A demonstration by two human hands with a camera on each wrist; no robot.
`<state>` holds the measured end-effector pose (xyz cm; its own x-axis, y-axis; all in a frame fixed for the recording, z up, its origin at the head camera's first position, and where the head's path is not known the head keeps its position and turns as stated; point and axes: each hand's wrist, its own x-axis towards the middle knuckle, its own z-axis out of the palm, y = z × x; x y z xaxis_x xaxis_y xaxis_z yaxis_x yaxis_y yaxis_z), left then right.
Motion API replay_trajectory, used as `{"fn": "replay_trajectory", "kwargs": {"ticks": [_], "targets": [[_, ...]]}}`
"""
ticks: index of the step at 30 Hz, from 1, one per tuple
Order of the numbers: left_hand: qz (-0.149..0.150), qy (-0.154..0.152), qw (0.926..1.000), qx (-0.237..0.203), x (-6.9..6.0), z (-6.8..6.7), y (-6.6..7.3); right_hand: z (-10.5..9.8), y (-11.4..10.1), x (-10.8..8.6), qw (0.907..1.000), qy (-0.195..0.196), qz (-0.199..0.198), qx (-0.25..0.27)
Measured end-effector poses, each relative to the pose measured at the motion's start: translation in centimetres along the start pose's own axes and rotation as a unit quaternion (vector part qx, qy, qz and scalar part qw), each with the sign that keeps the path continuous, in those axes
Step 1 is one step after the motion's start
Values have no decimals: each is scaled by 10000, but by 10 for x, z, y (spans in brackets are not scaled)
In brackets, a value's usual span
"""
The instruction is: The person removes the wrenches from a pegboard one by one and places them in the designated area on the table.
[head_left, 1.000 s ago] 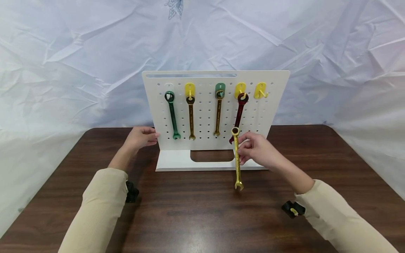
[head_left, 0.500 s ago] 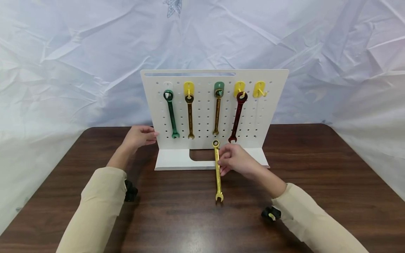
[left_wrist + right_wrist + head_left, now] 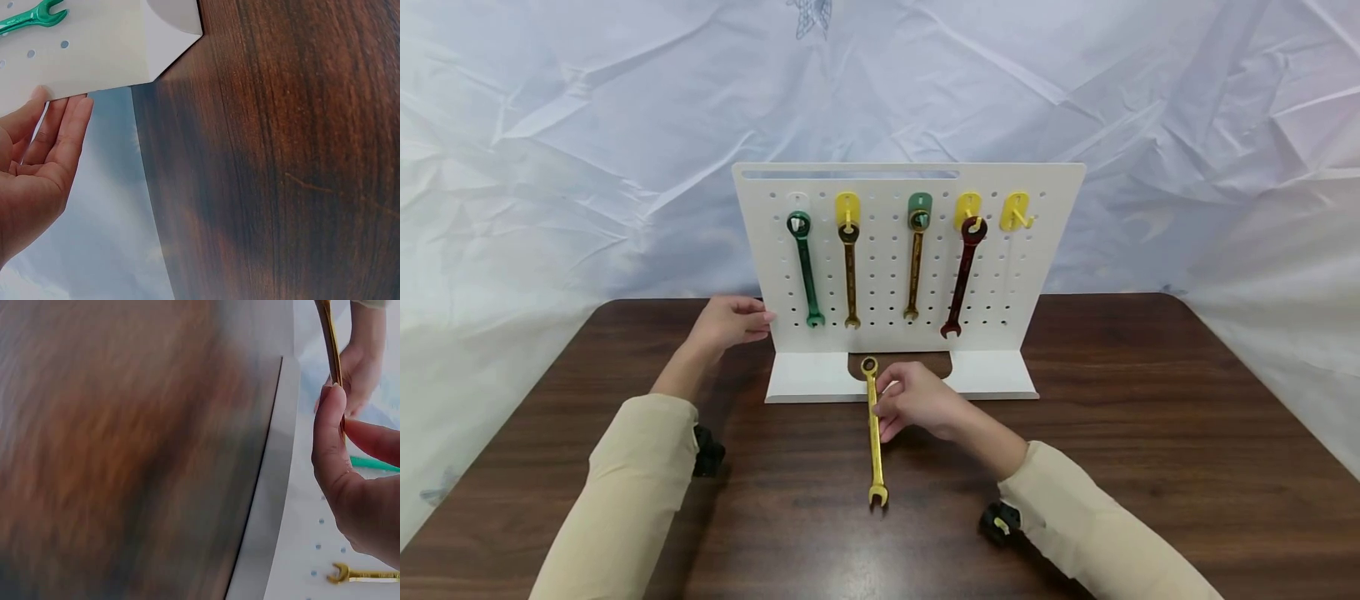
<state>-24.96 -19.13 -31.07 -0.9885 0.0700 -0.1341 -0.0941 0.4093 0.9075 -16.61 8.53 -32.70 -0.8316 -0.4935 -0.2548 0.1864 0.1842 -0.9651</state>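
Note:
My right hand pinches a yellow-gold combination wrench by its shaft, ring end up, in front of the pegboard's base. In the right wrist view thumb and fingers meet on the wrench. At the board's left edge, my left hand grips the white pegboard; in the left wrist view the thumb lies on its front and the fingers pass behind the edge. From the board's hooks hang a green wrench, two bronze-gold wrenches, the left one and the middle one, and a dark red wrench.
A yellow hook at the board's right end bears no wrench. The board's flat base has a cut-out at its middle. Dark wooden table surrounds it, and a pale wrinkled cloth hangs behind.
My right hand has carried the yellow-gold wrench left and down, from in front of the dark red wrench to the middle of the base. The left hand stays at the board's edge.

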Motion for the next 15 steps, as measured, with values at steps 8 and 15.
{"fn": "replay_trajectory", "kwargs": {"ticks": [8, 15], "targets": [[4, -33, 10000, -34, 1, -1, 0, 20, 2, 5, 9996, -184, 156, 162], [-8, -18, 10000, 12, 0, 0, 1, 32, 7, 9, 9990, -264, 300, 223]]}}
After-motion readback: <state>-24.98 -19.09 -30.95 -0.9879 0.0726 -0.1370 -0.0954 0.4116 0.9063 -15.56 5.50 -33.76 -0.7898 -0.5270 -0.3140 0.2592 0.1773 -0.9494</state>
